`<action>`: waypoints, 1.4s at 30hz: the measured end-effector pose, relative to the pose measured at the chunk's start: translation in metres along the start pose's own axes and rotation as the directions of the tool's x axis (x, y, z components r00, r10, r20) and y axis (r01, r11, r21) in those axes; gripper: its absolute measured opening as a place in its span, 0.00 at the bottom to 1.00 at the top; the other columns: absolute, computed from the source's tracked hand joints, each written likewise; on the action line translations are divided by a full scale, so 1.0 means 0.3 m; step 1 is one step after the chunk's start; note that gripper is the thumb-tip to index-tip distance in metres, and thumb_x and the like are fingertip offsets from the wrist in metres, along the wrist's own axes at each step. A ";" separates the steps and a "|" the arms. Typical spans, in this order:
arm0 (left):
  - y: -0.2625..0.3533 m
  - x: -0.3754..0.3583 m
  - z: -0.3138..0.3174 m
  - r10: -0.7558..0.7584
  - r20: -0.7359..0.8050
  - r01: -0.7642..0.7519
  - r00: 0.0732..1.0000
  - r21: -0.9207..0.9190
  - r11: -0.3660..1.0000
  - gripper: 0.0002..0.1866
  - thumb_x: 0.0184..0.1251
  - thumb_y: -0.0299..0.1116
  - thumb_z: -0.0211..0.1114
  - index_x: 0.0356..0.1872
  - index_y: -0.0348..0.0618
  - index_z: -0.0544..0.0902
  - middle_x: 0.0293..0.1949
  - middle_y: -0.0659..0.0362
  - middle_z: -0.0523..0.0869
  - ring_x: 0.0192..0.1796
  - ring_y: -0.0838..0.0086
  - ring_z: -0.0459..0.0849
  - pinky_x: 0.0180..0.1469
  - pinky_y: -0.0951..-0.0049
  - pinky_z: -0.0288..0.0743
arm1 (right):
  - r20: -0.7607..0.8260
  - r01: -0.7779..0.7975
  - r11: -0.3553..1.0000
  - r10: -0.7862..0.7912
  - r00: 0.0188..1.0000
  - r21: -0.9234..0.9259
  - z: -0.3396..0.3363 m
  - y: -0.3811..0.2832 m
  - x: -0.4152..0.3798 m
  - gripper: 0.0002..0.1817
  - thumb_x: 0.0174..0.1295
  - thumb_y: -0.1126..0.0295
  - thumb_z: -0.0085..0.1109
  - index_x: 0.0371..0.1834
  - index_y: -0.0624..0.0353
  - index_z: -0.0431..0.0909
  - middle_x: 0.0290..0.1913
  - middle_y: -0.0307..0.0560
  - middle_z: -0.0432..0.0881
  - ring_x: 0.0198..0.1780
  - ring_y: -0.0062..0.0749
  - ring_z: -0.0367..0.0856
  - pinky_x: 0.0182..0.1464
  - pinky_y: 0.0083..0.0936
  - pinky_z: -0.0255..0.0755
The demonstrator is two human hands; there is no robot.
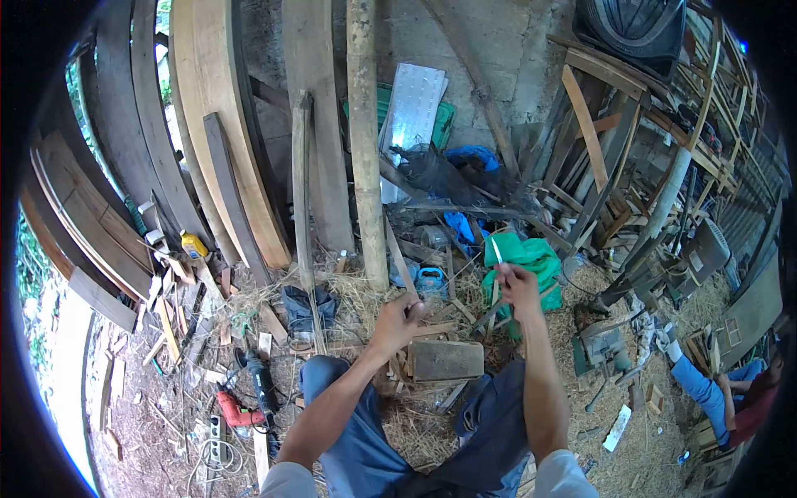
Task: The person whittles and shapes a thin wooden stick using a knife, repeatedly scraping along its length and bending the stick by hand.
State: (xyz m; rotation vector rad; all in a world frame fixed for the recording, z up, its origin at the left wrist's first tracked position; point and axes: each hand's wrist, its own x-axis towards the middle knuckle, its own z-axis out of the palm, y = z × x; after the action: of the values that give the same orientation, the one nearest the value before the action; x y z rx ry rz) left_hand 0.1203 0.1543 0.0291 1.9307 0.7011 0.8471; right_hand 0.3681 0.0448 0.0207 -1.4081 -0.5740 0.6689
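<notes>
My left hand (399,319) is raised in front of my knees with its fingers curled together; what it holds, if anything, is too small to make out. To the right, my right hand (519,287) pinches a thin white stick-like object (497,251) that points up and to the left. Behind that hand lies a green plastic bag (540,259). Below and between both hands, a wooden block (447,360) rests on the ground between my legs. The two hands are apart.
A red drill (237,410), a grinder (260,379) and a power strip (218,440) lie at lower left. Boards and a pole (364,149) stand ahead. A blue container (430,280) sits beyond my hands. Another person (739,394) sits at far right.
</notes>
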 end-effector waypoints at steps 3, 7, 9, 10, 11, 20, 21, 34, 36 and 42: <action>-0.004 0.031 -0.003 -0.004 0.011 0.003 1.000 0.099 0.995 0.07 0.64 0.30 0.63 0.38 0.38 0.81 0.27 0.48 0.83 0.26 0.64 0.83 0.30 0.66 0.72 | 0.139 -0.110 0.993 0.103 0.985 0.039 0.053 -0.078 -0.080 0.13 0.64 0.62 0.61 0.42 0.61 0.82 0.26 0.35 0.76 0.17 0.12 0.61 0.17 0.14 0.53; -0.006 0.024 0.037 0.074 -0.005 -0.073 0.997 0.137 0.988 0.07 0.63 0.30 0.63 0.37 0.38 0.81 0.27 0.48 0.83 0.27 0.64 0.83 0.31 0.66 0.73 | 0.299 -0.164 0.983 0.132 0.945 0.086 0.240 -0.018 -0.164 0.15 0.64 0.61 0.60 0.42 0.64 0.81 0.26 0.35 0.76 0.16 0.12 0.60 0.17 0.14 0.53; 0.025 0.020 0.042 0.163 -0.023 -0.160 0.986 0.091 0.983 0.05 0.63 0.28 0.63 0.34 0.36 0.79 0.21 0.49 0.80 0.21 0.61 0.78 0.26 0.66 0.69 | 0.424 -0.187 0.972 0.110 0.899 0.145 0.279 0.020 -0.161 0.14 0.65 0.62 0.59 0.41 0.65 0.78 0.24 0.33 0.72 0.16 0.12 0.59 0.17 0.14 0.51; 0.021 0.021 0.041 0.164 -0.019 -0.161 0.986 0.096 0.982 0.05 0.63 0.28 0.63 0.34 0.36 0.79 0.21 0.49 0.80 0.21 0.61 0.78 0.26 0.66 0.69 | 0.423 -0.187 0.971 0.108 0.900 0.151 0.279 0.027 -0.154 0.14 0.65 0.62 0.59 0.41 0.65 0.78 0.24 0.33 0.72 0.16 0.12 0.59 0.17 0.14 0.51; 0.014 0.023 0.044 0.164 -0.011 -0.162 0.986 0.110 0.981 0.06 0.62 0.29 0.63 0.34 0.37 0.80 0.23 0.48 0.81 0.23 0.61 0.80 0.29 0.67 0.71 | 0.362 -0.190 0.974 0.135 0.922 0.121 0.273 0.029 -0.143 0.14 0.65 0.62 0.59 0.41 0.66 0.78 0.24 0.33 0.72 0.16 0.12 0.59 0.17 0.14 0.50; 0.032 0.005 0.053 0.113 0.062 -0.119 0.992 0.107 0.987 0.06 0.62 0.30 0.64 0.36 0.38 0.81 0.24 0.49 0.82 0.23 0.64 0.79 0.31 0.68 0.72 | 0.358 -0.290 0.952 0.238 0.903 0.098 0.165 -0.013 -0.092 0.13 0.65 0.63 0.59 0.32 0.63 0.79 0.21 0.34 0.72 0.16 0.13 0.60 0.17 0.16 0.49; 0.043 0.005 0.050 0.090 0.069 -0.097 0.994 0.096 0.991 0.06 0.62 0.29 0.63 0.36 0.38 0.81 0.25 0.50 0.82 0.23 0.65 0.79 0.31 0.68 0.72 | 0.336 -0.274 0.960 0.242 0.910 0.050 0.160 -0.016 -0.088 0.13 0.65 0.63 0.59 0.32 0.63 0.79 0.21 0.34 0.73 0.15 0.14 0.60 0.16 0.16 0.50; 0.010 0.000 -0.013 -0.073 0.119 0.065 0.990 0.073 0.995 0.07 0.65 0.32 0.62 0.37 0.38 0.81 0.26 0.54 0.85 0.27 0.70 0.82 0.33 0.69 0.74 | 0.070 -0.094 0.963 0.078 0.994 0.251 -0.079 -0.079 0.016 0.14 0.65 0.63 0.58 0.41 0.67 0.78 0.25 0.35 0.74 0.16 0.12 0.59 0.15 0.12 0.50; -0.034 0.014 -0.004 -0.013 0.069 0.010 0.998 0.036 0.999 0.08 0.64 0.32 0.63 0.36 0.38 0.81 0.25 0.53 0.84 0.26 0.70 0.82 0.33 0.70 0.73 | 0.072 -0.100 0.967 0.086 0.994 0.234 -0.026 -0.070 -0.029 0.16 0.66 0.62 0.58 0.43 0.67 0.77 0.25 0.34 0.72 0.16 0.11 0.57 0.16 0.12 0.49; 0.014 0.012 0.024 0.091 0.078 -0.100 0.993 0.115 0.988 0.06 0.64 0.31 0.62 0.36 0.38 0.80 0.23 0.52 0.83 0.24 0.70 0.80 0.32 0.71 0.73 | 0.252 -0.181 0.962 0.127 0.959 0.205 0.128 -0.046 -0.085 0.17 0.65 0.61 0.59 0.44 0.67 0.78 0.25 0.33 0.72 0.16 0.12 0.57 0.16 0.13 0.50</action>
State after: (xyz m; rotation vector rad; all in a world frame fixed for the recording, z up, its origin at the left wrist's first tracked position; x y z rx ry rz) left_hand 0.1289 0.1516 0.0310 2.1055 0.6323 0.8054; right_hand 0.3239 0.0526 0.0384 -1.1745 -0.5573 1.0069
